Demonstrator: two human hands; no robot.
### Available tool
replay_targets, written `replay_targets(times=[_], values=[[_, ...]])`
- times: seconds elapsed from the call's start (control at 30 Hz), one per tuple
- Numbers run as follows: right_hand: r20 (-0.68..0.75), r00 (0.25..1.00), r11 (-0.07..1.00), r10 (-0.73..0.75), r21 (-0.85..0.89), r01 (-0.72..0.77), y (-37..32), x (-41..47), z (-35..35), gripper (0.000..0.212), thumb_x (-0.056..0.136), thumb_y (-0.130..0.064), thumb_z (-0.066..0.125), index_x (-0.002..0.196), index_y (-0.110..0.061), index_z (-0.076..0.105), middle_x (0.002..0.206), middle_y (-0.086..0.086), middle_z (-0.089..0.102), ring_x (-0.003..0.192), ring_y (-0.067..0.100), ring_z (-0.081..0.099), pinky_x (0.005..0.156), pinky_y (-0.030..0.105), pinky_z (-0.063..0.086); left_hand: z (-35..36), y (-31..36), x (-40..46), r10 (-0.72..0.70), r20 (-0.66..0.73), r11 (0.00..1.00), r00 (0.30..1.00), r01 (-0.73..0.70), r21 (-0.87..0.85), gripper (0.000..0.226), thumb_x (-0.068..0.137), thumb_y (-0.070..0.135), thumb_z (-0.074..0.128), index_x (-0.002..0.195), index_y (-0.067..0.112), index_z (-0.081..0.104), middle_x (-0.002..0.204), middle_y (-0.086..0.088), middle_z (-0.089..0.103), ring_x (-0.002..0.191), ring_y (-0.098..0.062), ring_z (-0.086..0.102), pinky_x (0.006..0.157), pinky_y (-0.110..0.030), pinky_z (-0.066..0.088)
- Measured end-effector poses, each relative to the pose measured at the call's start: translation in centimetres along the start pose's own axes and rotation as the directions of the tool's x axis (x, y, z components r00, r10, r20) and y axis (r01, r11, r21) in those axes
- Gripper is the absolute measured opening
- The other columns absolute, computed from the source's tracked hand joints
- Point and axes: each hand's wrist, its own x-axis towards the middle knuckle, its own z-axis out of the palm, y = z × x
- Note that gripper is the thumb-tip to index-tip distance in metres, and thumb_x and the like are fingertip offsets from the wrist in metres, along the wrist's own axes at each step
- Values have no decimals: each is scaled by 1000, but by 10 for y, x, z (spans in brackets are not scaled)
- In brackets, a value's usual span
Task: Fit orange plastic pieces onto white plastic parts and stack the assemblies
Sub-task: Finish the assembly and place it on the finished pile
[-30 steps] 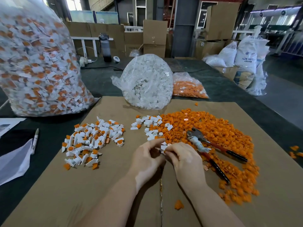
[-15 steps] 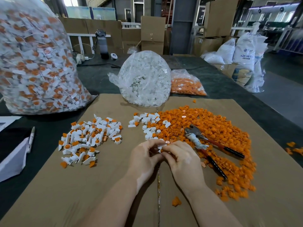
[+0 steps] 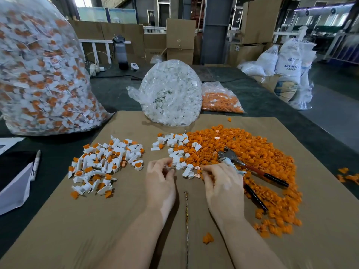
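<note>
- Left hand (image 3: 161, 183): fingers curled inward over the cardboard sheet (image 3: 116, 230), pinching something small at the fingertips; a speck of orange shows there, but what the piece is cannot be told.
- Right hand (image 3: 223, 183): fingers bent down at the near edge of the loose white parts (image 3: 174, 150), fingertips touching a few small orange bits; whether it grips anything cannot be told.
- The two hands sit apart, a white part with a ring end (image 3: 188, 172) lying on the cardboard between them.
- Orange pieces (image 3: 252, 152): broad heap spread over the right half of the cardboard, running toward its near right side.
- Pliers (image 3: 242, 164) lie on top of the orange heap, handles pointing to the right edge.
- Finished assemblies (image 3: 104, 164): loose pile, white with orange, on the left half of the cardboard.
- Bag of white parts (image 3: 171, 94) stands at the far edge of the cardboard; bag of orange pieces (image 3: 219, 100) just beside it on the right.
- Large bag of assemblies (image 3: 42, 74) at the far left corner, on the dark table.
- Marker pen (image 3: 36, 165) lies off the cardboard's left edge.
</note>
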Motion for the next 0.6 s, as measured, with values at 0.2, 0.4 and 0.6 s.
replay_targets(times=[0.2, 0.4, 0.6], values=[[-23, 999, 994, 30, -105, -32, 2, -1, 2, 15, 70, -1, 79, 80, -11, 72, 76, 1, 66, 75, 25, 64, 69, 40, 46, 5, -2, 1, -90, -10, 974, 996, 90, 208, 60, 92, 10, 53, 146, 6, 25, 145, -6, 20, 134, -20, 22, 103, -18, 19], [10, 999, 986, 42, -164, -40, 5, -3, 5, 19, 69, 1, 79, 81, -12, 73, 78, 3, 66, 77, 27, 63, 69, 43, 46, 8, -1, 4, -138, 4, 886, 990, 121, 447, 66, 94, 9, 48, 148, 1, 10, 157, -15, -7, 144, -29, -12, 116, -35, -3], [22, 999, 978, -38, -203, 41, 1, 0, 8, 18, 69, -4, 80, 83, -14, 74, 81, 1, 66, 76, 26, 62, 68, 42, 46, 7, -7, 1, 42, -31, 912, 999, -26, 409, 45, 91, 20, 56, 134, 23, 46, 144, -4, 32, 133, -18, 13, 110, -37, 13]])
